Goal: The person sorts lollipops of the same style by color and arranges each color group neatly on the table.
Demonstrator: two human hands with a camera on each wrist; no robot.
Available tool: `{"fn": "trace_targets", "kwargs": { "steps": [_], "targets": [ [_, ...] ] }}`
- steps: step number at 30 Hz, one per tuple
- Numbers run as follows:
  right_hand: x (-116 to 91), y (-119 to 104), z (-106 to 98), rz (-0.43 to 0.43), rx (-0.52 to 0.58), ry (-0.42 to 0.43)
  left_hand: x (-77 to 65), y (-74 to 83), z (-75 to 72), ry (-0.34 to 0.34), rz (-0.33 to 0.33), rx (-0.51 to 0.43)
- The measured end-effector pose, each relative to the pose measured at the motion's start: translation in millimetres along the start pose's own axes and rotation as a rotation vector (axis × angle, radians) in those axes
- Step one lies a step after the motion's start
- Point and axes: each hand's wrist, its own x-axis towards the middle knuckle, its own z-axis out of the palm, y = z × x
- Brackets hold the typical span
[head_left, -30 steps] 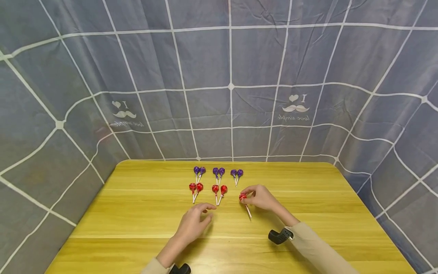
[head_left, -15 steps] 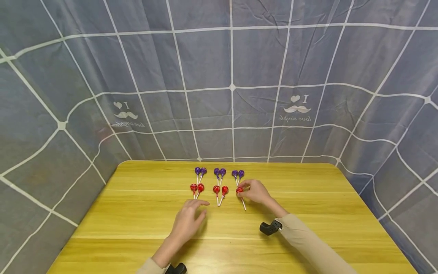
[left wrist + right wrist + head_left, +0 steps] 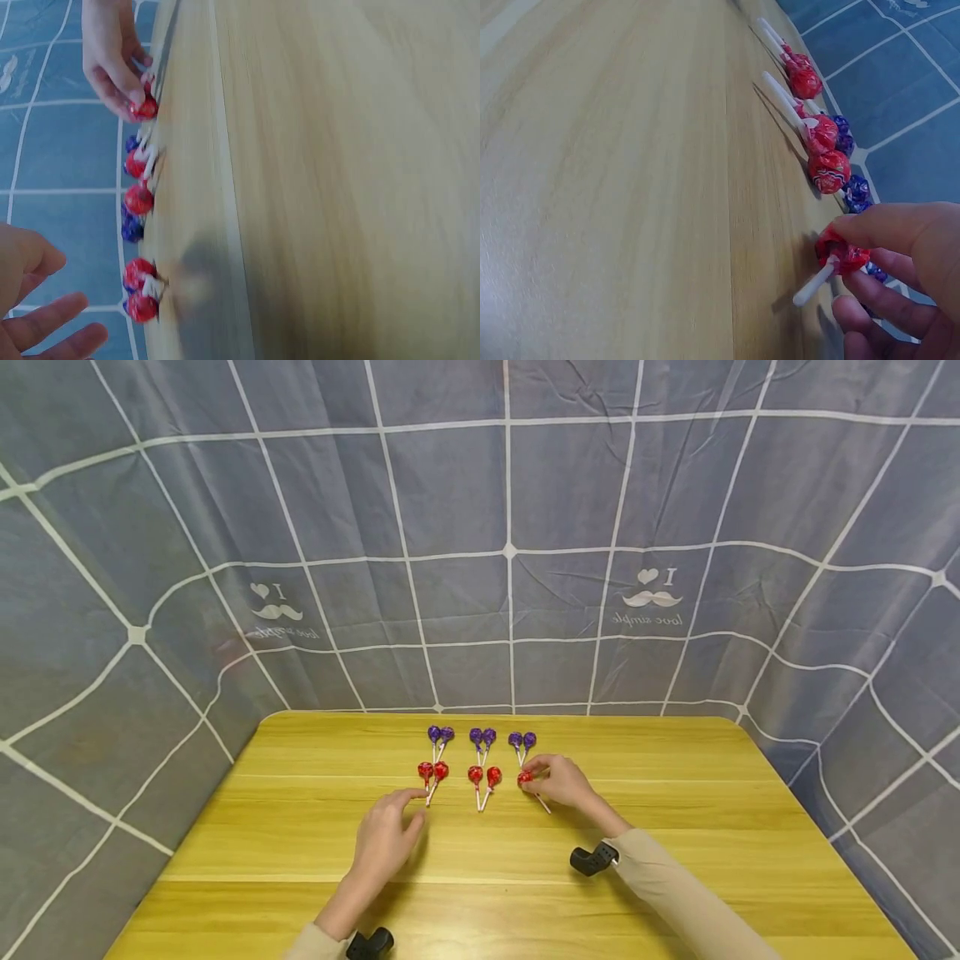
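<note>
My right hand (image 3: 561, 781) pinches a red-wrapped lollipop (image 3: 843, 253) by its candy head, between thumb and fingers. Its white stick (image 3: 815, 283) points back toward the near side, and the candy is low over or on the table. Just beyond it lies a pair of purple lollipops (image 3: 522, 740). My left hand (image 3: 384, 837) hovers with loosely parted fingers and holds nothing. Nearest to that hand is a pair of red lollipops (image 3: 433, 771), their stick ends near its fingertips. Another red pair (image 3: 484, 775) lies between the two hands.
Two more purple pairs, one at the left (image 3: 441, 733) and one in the middle (image 3: 483, 736), lie in the back row. The wooden table (image 3: 480, 893) ends at a grey grid-patterned curtain (image 3: 465, 602) behind and at both sides.
My right hand has carried the red lollipop leftward and slightly away, then stayed there while the stick's end swung right. My left hand has drawn back to the left.
</note>
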Motion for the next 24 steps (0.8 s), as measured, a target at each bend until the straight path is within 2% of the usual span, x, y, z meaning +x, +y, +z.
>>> {"fn": "trace_targets", "kwargs": {
  "steps": [5,11,16,24],
  "targets": [
    [1.2,-0.2,-1.3,-0.010,0.010,0.001,5.0,-13.7,-6.7,0.013,0.011,0.033],
    [2.9,-1.3,-4.8,0.012,0.042,-0.015,16.5,-26.5,-15.6,0.029,0.060,0.060],
    [4.8,0.5,-5.7,-0.004,0.041,-0.020,22.6,-30.8,-21.8,0.044,0.077,0.087],
    [5.6,0.1,-10.6,-0.018,0.021,-0.017,24.7,-36.0,-24.9,0.039,0.077,0.112]
  ]
}}
